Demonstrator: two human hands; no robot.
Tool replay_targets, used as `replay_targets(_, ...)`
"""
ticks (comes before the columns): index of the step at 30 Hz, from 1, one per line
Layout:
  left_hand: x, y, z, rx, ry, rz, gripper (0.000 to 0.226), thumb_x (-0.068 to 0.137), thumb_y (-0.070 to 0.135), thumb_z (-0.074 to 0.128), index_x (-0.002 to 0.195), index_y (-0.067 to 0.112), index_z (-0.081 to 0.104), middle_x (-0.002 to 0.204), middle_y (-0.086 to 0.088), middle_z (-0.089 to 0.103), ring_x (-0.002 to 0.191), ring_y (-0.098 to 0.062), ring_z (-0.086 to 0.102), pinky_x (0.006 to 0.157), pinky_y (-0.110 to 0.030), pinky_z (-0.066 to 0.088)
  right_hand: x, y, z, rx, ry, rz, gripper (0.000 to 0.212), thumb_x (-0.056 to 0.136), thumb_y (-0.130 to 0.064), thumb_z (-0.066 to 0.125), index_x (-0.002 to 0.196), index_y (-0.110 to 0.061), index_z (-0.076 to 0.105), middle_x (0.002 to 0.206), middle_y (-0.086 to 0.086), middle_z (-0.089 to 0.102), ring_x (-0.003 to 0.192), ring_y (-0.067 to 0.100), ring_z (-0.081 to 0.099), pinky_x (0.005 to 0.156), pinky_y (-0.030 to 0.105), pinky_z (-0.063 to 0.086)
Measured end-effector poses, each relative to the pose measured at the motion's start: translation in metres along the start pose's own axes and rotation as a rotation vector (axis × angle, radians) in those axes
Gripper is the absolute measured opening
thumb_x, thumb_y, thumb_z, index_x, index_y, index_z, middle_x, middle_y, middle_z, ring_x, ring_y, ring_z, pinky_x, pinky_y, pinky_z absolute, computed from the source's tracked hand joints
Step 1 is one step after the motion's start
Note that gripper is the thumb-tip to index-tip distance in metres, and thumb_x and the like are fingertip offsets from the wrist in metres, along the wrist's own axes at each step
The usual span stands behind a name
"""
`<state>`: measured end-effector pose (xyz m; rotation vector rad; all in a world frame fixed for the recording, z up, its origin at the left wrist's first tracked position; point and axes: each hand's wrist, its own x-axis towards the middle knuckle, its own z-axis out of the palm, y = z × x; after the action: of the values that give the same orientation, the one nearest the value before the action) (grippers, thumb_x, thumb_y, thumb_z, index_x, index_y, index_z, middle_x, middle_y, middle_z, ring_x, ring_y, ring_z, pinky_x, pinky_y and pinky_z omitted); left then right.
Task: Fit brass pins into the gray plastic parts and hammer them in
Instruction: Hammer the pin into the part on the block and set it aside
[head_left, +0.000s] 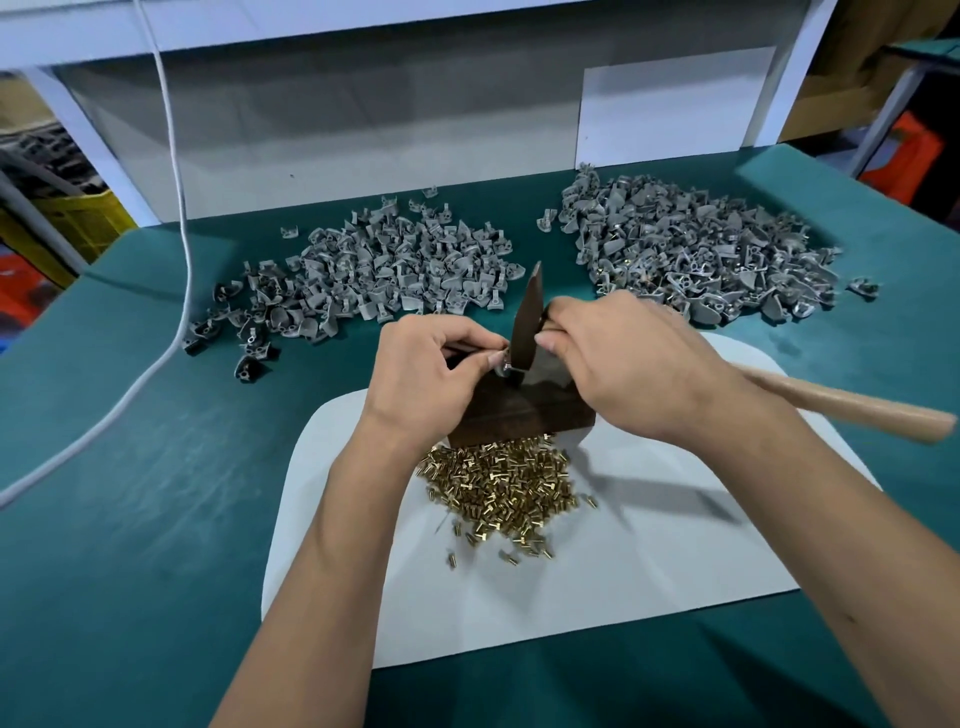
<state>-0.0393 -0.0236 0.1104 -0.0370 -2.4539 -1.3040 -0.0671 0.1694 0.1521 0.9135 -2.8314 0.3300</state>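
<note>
a white cable (176, 218) trails down the green table (130, 519) at far left. next, a heap of gray plastic parts (374, 265). my left hand (431, 374) pinches one gray part (503, 364) between curled fingers on the dark block (519, 415), brass pins (504, 493) piled just before it on the white mat (649, 545). my right hand (628, 374) grips the hammer (525, 322), head down on the part. a second gray heap (696, 249) lies far right.

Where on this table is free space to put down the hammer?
Free: white mat right of the brass pins, and green cloth left of the mat. Crowded: both gray part piles and the wooden block under the hands.
</note>
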Motion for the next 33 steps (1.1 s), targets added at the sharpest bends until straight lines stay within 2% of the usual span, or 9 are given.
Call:
replay_targets(3,0.001,-0.001,0.0,-0.013,-0.003,-0.016,0.013,0.083,0.005,0.082,0.087,0.018,0.082,0.081,0.008,0.077,0.078,-0.01,0.074,0.078,-0.025,0.06,-0.001,-0.001,0.0,0.027,0.075,0.007,0.021,0.107,-0.039,0.037,0.101,-0.023,0.049,0.082,0.005,0.06,0.079,0.039,0.061,0.064,0.041,0.041)
replay_targets(5,0.002,-0.001,0.0,-0.012,-0.001,-0.016,0.017,0.083,0.003,0.081,0.085,0.02,0.081,0.08,0.009,0.077,0.078,-0.008,0.074,0.077,-0.021,0.058,-0.001,-0.005,0.003,0.018,0.021,0.009,0.023,0.107,-0.039,0.036,0.104,-0.022,0.05,0.088,0.009,0.064,0.081,0.041,0.062,0.067,0.043,0.045)
replay_targets(10,0.0,-0.002,-0.001,-0.025,-0.011,-0.017,0.017,0.083,0.003,0.081,0.085,0.019,0.08,0.08,0.009,0.076,0.077,-0.007,0.074,0.076,-0.019,0.057,-0.002,-0.003,0.0,0.013,0.082,0.001,0.023,0.107,-0.04,0.035,0.102,-0.022,0.05,0.086,0.007,0.064,0.079,0.039,0.062,0.067,0.044,0.047)
replay_targets(14,0.001,-0.001,-0.001,-0.026,-0.014,-0.021,0.017,0.083,0.001,0.081,0.085,0.018,0.081,0.081,0.007,0.077,0.079,-0.01,0.074,0.079,-0.025,0.059,-0.003,-0.007,0.006,0.0,-0.002,0.0,0.021,0.108,-0.04,0.034,0.1,-0.024,0.046,0.089,0.008,0.065,0.081,0.041,0.062,0.068,0.045,0.047)
replay_targets(18,0.001,-0.002,-0.002,-0.043,-0.016,-0.033,0.013,0.084,0.002,0.08,0.087,0.014,0.081,0.082,0.004,0.078,0.079,-0.011,0.074,0.08,-0.028,0.061,-0.002,-0.004,0.002,-0.002,0.099,0.0,0.024,0.107,-0.04,0.035,0.103,-0.023,0.05,0.088,0.008,0.066,0.079,0.041,0.062,0.064,0.042,0.043)
replay_targets(22,0.002,-0.003,-0.002,-0.042,-0.012,-0.039,0.013,0.084,0.002,0.08,0.086,0.015,0.081,0.081,0.004,0.078,0.078,-0.012,0.074,0.08,-0.031,0.061,0.0,-0.007,0.004,-0.006,-0.017,0.009,0.022,0.107,-0.04,0.035,0.099,-0.023,0.045,0.084,0.007,0.06,0.079,0.04,0.06,0.065,0.043,0.043)
replay_targets(26,0.001,-0.003,-0.002,-0.04,-0.015,-0.035,0.011,0.084,0.003,0.081,0.088,0.013,0.081,0.082,0.002,0.078,0.079,-0.013,0.074,0.08,-0.027,0.06,0.003,-0.007,0.002,-0.035,0.034,0.021,0.024,0.107,-0.04,0.035,0.103,-0.021,0.05,0.087,0.009,0.063,0.082,0.042,0.062,0.065,0.042,0.042)
replay_targets(29,0.002,-0.003,-0.003,-0.032,-0.012,-0.044,0.012,0.084,0.003,0.081,0.087,0.015,0.081,0.082,0.003,0.077,0.079,-0.013,0.074,0.079,-0.024,0.059,0.003,-0.01,0.001,-0.045,-0.028,0.02,0.025,0.107,-0.04,0.034,0.104,-0.021,0.05,0.092,0.01,0.066,0.084,0.041,0.062,0.069,0.045,0.047)
replay_targets(33,0.001,-0.003,-0.003,-0.033,-0.014,-0.035,0.013,0.084,0.001,0.08,0.087,0.014,0.081,0.081,0.003,0.077,0.078,-0.011,0.073,0.077,-0.021,0.058,0.005,-0.01,-0.002,-0.039,0.045,0.027,0.021,0.107,-0.04,0.035,0.103,-0.024,0.05,0.09,0.008,0.067,0.078,0.039,0.061,0.065,0.041,0.042)
